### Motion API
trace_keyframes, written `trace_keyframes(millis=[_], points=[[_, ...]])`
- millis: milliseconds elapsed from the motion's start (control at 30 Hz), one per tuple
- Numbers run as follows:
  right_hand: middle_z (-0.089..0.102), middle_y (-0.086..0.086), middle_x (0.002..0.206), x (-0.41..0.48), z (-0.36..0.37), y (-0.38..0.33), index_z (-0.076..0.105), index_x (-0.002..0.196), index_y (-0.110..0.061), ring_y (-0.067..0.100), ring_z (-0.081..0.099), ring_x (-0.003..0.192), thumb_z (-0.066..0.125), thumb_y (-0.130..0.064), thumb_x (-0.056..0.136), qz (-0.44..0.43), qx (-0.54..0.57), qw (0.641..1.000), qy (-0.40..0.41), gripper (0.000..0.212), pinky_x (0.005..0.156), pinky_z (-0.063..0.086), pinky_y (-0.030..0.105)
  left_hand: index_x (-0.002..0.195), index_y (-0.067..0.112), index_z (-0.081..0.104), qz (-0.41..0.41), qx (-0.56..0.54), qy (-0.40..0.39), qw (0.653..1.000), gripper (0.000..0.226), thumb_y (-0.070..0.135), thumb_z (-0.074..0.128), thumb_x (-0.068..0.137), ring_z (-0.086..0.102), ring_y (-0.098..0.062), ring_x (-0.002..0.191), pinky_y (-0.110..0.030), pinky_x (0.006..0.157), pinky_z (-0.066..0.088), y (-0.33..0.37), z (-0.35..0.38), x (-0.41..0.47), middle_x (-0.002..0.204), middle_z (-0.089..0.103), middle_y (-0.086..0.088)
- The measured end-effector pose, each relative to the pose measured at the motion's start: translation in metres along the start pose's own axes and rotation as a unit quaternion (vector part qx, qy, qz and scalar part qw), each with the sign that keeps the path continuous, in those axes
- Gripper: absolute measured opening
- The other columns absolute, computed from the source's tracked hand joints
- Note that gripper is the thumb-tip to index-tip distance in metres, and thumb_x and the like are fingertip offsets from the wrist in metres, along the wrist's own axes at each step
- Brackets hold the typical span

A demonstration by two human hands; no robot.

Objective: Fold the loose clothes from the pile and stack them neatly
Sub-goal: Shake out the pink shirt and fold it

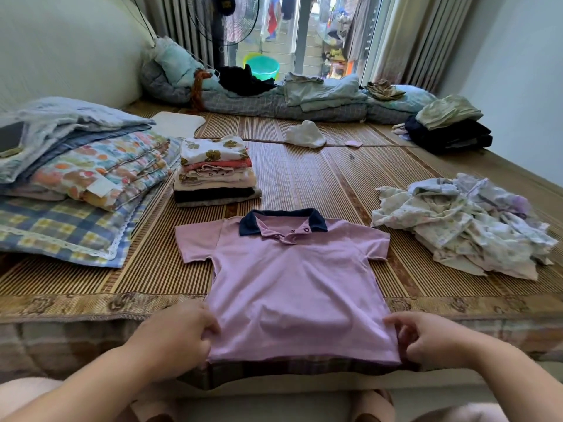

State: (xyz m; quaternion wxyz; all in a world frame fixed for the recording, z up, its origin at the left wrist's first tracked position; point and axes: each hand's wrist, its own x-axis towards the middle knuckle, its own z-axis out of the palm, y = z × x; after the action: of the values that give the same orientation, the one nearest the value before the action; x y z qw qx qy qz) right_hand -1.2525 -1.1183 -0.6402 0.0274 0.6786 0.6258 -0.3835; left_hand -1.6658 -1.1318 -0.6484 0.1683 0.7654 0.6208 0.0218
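Note:
A small purple polo shirt (292, 278) with a navy collar lies flat and face up on the bamboo mat (320, 178), its hem hanging over the bed's front edge. My left hand (179, 336) pinches the hem's left corner. My right hand (432, 339) pinches the right corner. A neat stack of folded clothes (214, 172) stands behind the shirt to the left. The loose pile of pale floral clothes (463, 223) lies crumpled to the right.
Folded blankets and a plaid pillow (76, 184) fill the left side. A white garment (306, 134) lies at mid-mat, dark folded clothes (451, 132) at the far right. Bedding (274, 99) lines the far edge before a fan (225, 22) and window.

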Motion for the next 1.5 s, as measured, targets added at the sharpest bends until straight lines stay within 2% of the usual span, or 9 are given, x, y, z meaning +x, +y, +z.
trace_keyframes(millis=[233,533,767,867,1033,1133,1267,1400,1500], points=[[0.067,0.003,0.106,0.081,-0.039,-0.032,0.062,0.121,-0.018,0.019,0.062,0.087,0.064,-0.037,0.085,0.039,0.051,0.964,0.257,0.041,0.074,0.051,0.034,0.118,0.015,0.061,-0.247,-0.080,0.121,0.958,0.045,0.043,0.060,0.083,0.062,-0.025,0.089,-0.031,0.071,0.049,-0.039,-0.031,0.084,0.115,0.064,-0.013],[0.062,0.018,0.121,0.183,-0.068,-0.026,0.068,0.108,-0.006,0.033,0.055,0.114,0.058,-0.053,0.084,0.186,0.118,0.936,0.275,0.053,0.098,0.044,0.041,0.122,-0.010,0.056,-0.411,-0.212,0.087,0.883,0.063,0.038,0.071,0.084,0.056,-0.038,0.111,-0.035,0.083,0.042,-0.070,-0.040,0.170,0.124,0.057,-0.027],[0.071,0.018,0.070,0.205,-0.076,-0.034,0.067,0.086,0.002,0.032,0.071,0.072,0.070,-0.009,0.073,0.141,0.198,0.928,0.284,0.017,0.078,0.058,0.048,0.098,-0.001,0.065,-0.397,-0.306,0.144,0.853,0.021,0.017,0.062,0.086,0.064,-0.033,0.076,-0.035,0.062,0.051,-0.070,-0.036,0.199,0.086,0.066,-0.021],[0.069,0.022,0.078,0.203,-0.078,-0.040,0.064,0.080,-0.002,0.036,0.068,0.075,0.057,-0.006,0.070,0.101,0.234,0.898,0.357,0.013,0.076,0.057,0.050,0.090,0.004,0.065,-0.354,-0.372,0.191,0.836,0.015,0.016,0.060,0.083,0.062,-0.031,0.075,-0.032,0.061,0.047,-0.073,-0.040,0.199,0.086,0.066,-0.018],[0.064,0.016,0.089,0.185,-0.079,-0.075,0.056,0.092,-0.009,0.029,0.057,0.075,0.057,-0.011,0.082,0.007,0.167,0.891,0.422,0.010,0.064,0.040,0.031,0.083,0.014,0.057,-0.232,-0.310,0.231,0.893,0.006,0.016,0.062,0.084,0.057,-0.022,0.072,-0.030,0.060,0.045,-0.047,-0.057,0.203,0.081,0.060,-0.004],[0.062,0.000,0.081,0.171,-0.072,-0.113,0.058,0.092,-0.022,0.013,0.058,0.067,0.066,-0.019,0.082,-0.082,0.127,0.942,0.301,0.013,0.053,0.041,0.023,0.101,0.023,0.055,-0.145,-0.337,0.141,0.919,0.019,0.023,0.066,0.085,0.059,-0.018,0.078,-0.030,0.061,0.048,-0.008,-0.062,0.207,0.091,0.060,-0.001],[0.065,0.008,0.092,0.168,-0.072,-0.140,0.069,0.089,-0.028,0.022,0.062,0.064,0.071,-0.034,0.084,-0.029,0.266,0.962,0.057,0.008,0.049,0.049,0.026,0.111,0.023,0.062,-0.127,-0.471,-0.101,0.867,0.030,0.035,0.070,0.084,0.058,-0.020,0.091,-0.030,0.059,0.052,0.029,-0.050,0.216,0.109,0.059,-0.001],[0.066,0.007,0.088,0.199,-0.083,-0.118,0.068,0.105,-0.009,0.019,0.057,0.070,0.069,-0.022,0.085,-0.010,0.191,0.947,0.259,0.025,0.055,0.042,0.028,0.105,0.015,0.067,-0.194,-0.263,0.138,0.935,0.029,0.031,0.065,0.081,0.061,-0.023,0.086,-0.030,0.065,0.048,0.008,-0.040,0.239,0.099,0.066,-0.007],[0.063,0.009,0.105,0.216,-0.084,-0.106,0.056,0.124,-0.004,0.022,0.059,0.087,0.076,-0.027,0.080,0.029,0.192,0.954,0.227,0.054,0.063,0.044,0.031,0.113,0.004,0.061,-0.281,-0.218,0.104,0.929,0.047,0.037,0.068,0.081,0.059,-0.027,0.091,-0.031,0.074,0.048,-0.015,-0.035,0.248,0.100,0.062,-0.011]])
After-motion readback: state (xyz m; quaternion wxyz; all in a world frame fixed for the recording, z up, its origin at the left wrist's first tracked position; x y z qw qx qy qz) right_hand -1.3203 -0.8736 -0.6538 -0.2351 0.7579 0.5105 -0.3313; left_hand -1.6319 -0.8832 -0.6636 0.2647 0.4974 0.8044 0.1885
